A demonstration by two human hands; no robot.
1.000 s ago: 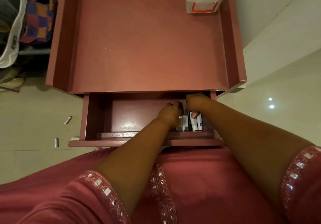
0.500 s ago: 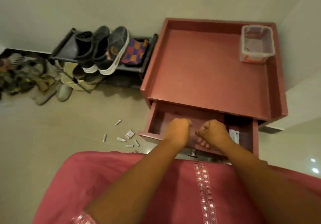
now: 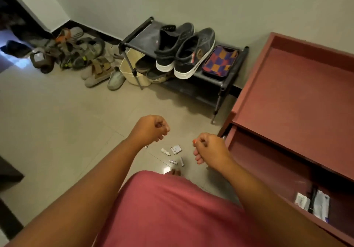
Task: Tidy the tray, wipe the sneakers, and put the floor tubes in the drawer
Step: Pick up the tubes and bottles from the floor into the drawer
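Note:
Several small white tubes [image 3: 175,155] and a small packet lie scattered on the beige floor tiles, just in front of my feet. My left hand [image 3: 150,129] hovers above and left of them with its fingers curled in, holding nothing. My right hand [image 3: 209,148] hangs to their right, beside the drawer's corner, fingers also curled and empty. The dark red drawer [image 3: 272,162] stands pulled out at the right; a few tubes and sachets [image 3: 314,204] lie at its near end. A pair of dark sneakers [image 3: 183,51] with white soles stands on the black shoe rack [image 3: 226,78].
The red cabinet top [image 3: 298,93] with a raised rim fills the right side. A checkered cloth [image 3: 220,60] lies on the rack next to the sneakers. A cream basket [image 3: 128,70] and a heap of sandals [image 3: 80,55] sit on the floor along the wall at the left.
Both hands have come out of the drawer and moved left over the floor. The view has swung left and down from the drawer to the tubes on the tiles.

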